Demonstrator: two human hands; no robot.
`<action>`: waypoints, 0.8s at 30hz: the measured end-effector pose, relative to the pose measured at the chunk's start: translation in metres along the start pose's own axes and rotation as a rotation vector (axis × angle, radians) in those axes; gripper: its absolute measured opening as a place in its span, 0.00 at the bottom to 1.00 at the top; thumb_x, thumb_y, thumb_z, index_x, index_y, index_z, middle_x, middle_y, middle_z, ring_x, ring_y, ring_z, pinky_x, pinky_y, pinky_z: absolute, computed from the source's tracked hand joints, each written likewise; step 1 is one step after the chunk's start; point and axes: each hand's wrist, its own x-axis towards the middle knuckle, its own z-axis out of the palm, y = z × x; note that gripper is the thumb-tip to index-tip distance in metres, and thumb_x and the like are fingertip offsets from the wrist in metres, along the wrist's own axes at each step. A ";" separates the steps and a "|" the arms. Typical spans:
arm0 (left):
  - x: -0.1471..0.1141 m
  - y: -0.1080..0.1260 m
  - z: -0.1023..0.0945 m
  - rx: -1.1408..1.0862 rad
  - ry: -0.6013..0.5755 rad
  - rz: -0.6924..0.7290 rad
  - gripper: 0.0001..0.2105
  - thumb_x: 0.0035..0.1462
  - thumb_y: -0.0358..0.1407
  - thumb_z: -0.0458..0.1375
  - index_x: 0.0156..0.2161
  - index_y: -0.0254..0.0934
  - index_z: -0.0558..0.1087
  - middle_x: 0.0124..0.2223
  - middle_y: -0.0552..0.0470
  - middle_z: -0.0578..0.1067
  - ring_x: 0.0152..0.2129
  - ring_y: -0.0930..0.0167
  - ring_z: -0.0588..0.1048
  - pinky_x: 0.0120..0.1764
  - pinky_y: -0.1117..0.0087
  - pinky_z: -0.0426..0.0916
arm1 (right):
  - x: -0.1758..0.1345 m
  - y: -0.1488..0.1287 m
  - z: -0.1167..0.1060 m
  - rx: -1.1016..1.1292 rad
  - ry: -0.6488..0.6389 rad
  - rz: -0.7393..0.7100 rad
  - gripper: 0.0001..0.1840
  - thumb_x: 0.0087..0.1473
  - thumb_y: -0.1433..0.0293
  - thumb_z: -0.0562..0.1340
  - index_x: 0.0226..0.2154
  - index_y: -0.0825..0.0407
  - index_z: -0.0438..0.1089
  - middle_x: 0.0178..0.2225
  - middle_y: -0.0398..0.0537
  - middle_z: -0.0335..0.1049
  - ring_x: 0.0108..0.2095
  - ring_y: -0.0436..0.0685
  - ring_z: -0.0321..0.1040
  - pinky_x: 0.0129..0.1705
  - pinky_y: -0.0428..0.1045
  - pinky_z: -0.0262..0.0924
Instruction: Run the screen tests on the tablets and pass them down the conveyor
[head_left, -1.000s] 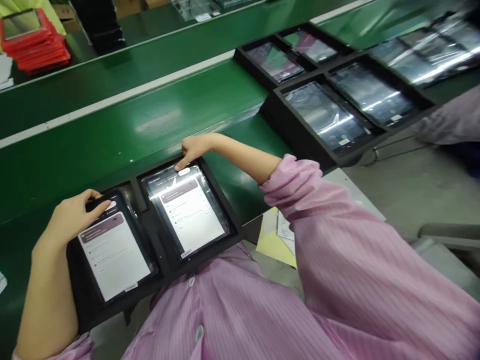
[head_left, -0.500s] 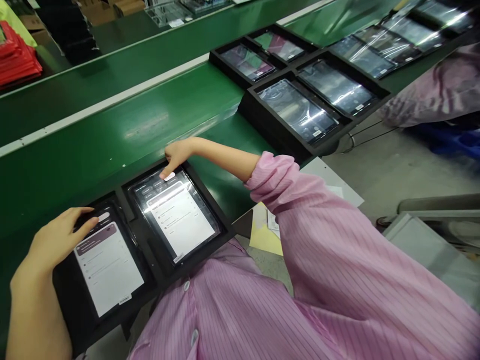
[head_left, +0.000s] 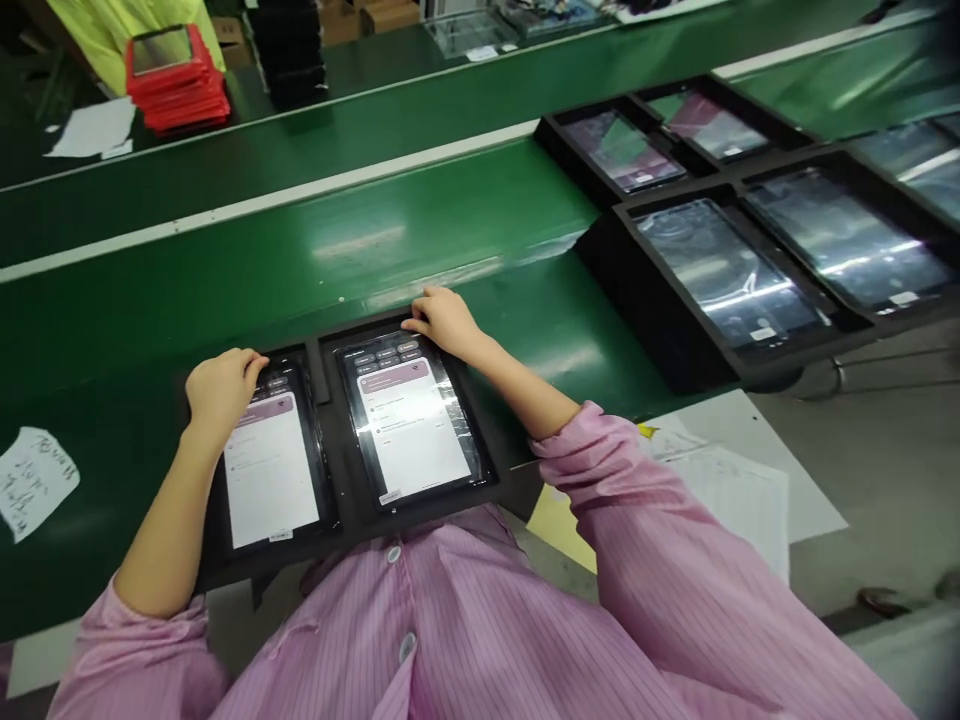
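Note:
Two tablets with lit screens lie side by side in a black two-slot tray in front of me. My left hand (head_left: 221,392) is at the top left corner of the left tablet (head_left: 274,475), fingers curled and thumb close to them. At the top edge of the right tablet (head_left: 420,430) is my right hand (head_left: 448,322), its fingers bent and thumb tip near the upper screen. Both screens have dark buttons above a white panel. Nothing shows between the fingers of either hand. The black tray (head_left: 346,475) rests at the green bench's near edge.
More black trays (head_left: 652,310) holding dark tablets stand to the right. A handwritten paper (head_left: 36,480) lies at left. Across the green bench (head_left: 247,240) are stacked red cases (head_left: 178,85) and a black stack (head_left: 289,50). White sheets (head_left: 720,490) lie beside my right elbow.
My view has swung left. My left thumb has drawn back from the screen, and both hands are now curled at the tablets' tops. The right screen's white slider has gone, and more buttons show.

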 end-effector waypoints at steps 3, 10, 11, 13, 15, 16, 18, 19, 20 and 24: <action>-0.010 0.004 0.005 -0.021 0.036 -0.002 0.27 0.70 0.45 0.38 0.46 0.36 0.78 0.46 0.42 0.79 0.41 0.58 0.77 0.37 0.63 0.64 | -0.010 -0.002 0.003 0.042 0.088 -0.018 0.21 0.69 0.65 0.49 0.39 0.57 0.75 0.41 0.59 0.68 0.44 0.64 0.63 0.49 0.55 0.57; -0.023 0.026 0.021 -0.194 0.092 0.278 0.24 0.70 0.45 0.43 0.60 0.35 0.71 0.57 0.40 0.74 0.55 0.56 0.71 0.58 0.54 0.62 | -0.106 -0.008 0.021 0.004 0.217 -0.071 0.17 0.65 0.72 0.50 0.44 0.57 0.73 0.49 0.65 0.66 0.48 0.67 0.63 0.49 0.59 0.62; -0.022 0.029 0.022 -0.198 0.084 0.302 0.23 0.70 0.44 0.44 0.60 0.36 0.70 0.57 0.40 0.74 0.55 0.56 0.70 0.58 0.53 0.62 | -0.120 -0.010 0.025 -0.046 0.207 -0.060 0.17 0.64 0.74 0.50 0.43 0.57 0.74 0.49 0.66 0.66 0.47 0.67 0.63 0.47 0.59 0.63; -0.021 0.034 0.022 -0.170 0.072 0.301 0.23 0.70 0.44 0.44 0.60 0.37 0.71 0.56 0.40 0.73 0.54 0.55 0.70 0.58 0.51 0.61 | -0.140 -0.018 0.032 -0.144 0.201 -0.035 0.19 0.62 0.78 0.49 0.45 0.58 0.74 0.49 0.66 0.67 0.46 0.67 0.63 0.46 0.58 0.63; -0.020 0.037 0.020 -0.133 0.066 0.263 0.22 0.70 0.44 0.44 0.58 0.38 0.73 0.54 0.40 0.74 0.51 0.55 0.72 0.58 0.49 0.60 | -0.151 -0.024 0.038 -0.208 0.226 -0.003 0.22 0.60 0.80 0.50 0.50 0.58 0.72 0.52 0.66 0.67 0.49 0.68 0.63 0.47 0.59 0.63; -0.020 0.037 0.019 -0.116 0.065 0.240 0.22 0.70 0.44 0.44 0.58 0.38 0.73 0.53 0.40 0.74 0.50 0.55 0.72 0.58 0.48 0.59 | -0.152 -0.026 0.040 -0.214 0.248 0.015 0.23 0.60 0.80 0.50 0.52 0.58 0.72 0.53 0.66 0.66 0.51 0.68 0.62 0.49 0.60 0.63; -0.020 0.037 0.018 -0.093 0.065 0.203 0.22 0.70 0.45 0.44 0.57 0.39 0.74 0.52 0.40 0.74 0.50 0.55 0.72 0.59 0.46 0.58 | -0.149 -0.024 0.042 -0.158 0.295 0.049 0.23 0.58 0.80 0.52 0.52 0.56 0.73 0.56 0.65 0.65 0.54 0.70 0.60 0.51 0.63 0.62; -0.020 0.036 0.017 -0.090 0.061 0.193 0.22 0.70 0.45 0.44 0.57 0.40 0.74 0.52 0.41 0.73 0.50 0.55 0.72 0.60 0.46 0.57 | -0.145 -0.019 0.043 -0.098 0.310 0.058 0.23 0.56 0.80 0.53 0.50 0.54 0.74 0.56 0.63 0.64 0.55 0.71 0.59 0.52 0.64 0.62; -0.020 0.035 0.016 -0.094 0.052 0.188 0.22 0.70 0.46 0.45 0.57 0.41 0.73 0.52 0.41 0.73 0.51 0.55 0.72 0.60 0.45 0.56 | -0.142 -0.012 0.042 -0.021 0.318 0.057 0.22 0.55 0.79 0.55 0.48 0.52 0.75 0.56 0.62 0.64 0.55 0.71 0.59 0.52 0.65 0.62; -0.023 0.023 0.010 -0.159 -0.029 0.244 0.24 0.68 0.48 0.47 0.61 0.40 0.70 0.57 0.40 0.72 0.55 0.53 0.71 0.65 0.39 0.47 | -0.129 0.015 0.041 0.274 0.271 0.007 0.21 0.49 0.75 0.59 0.45 0.48 0.79 0.54 0.58 0.61 0.55 0.69 0.59 0.57 0.69 0.60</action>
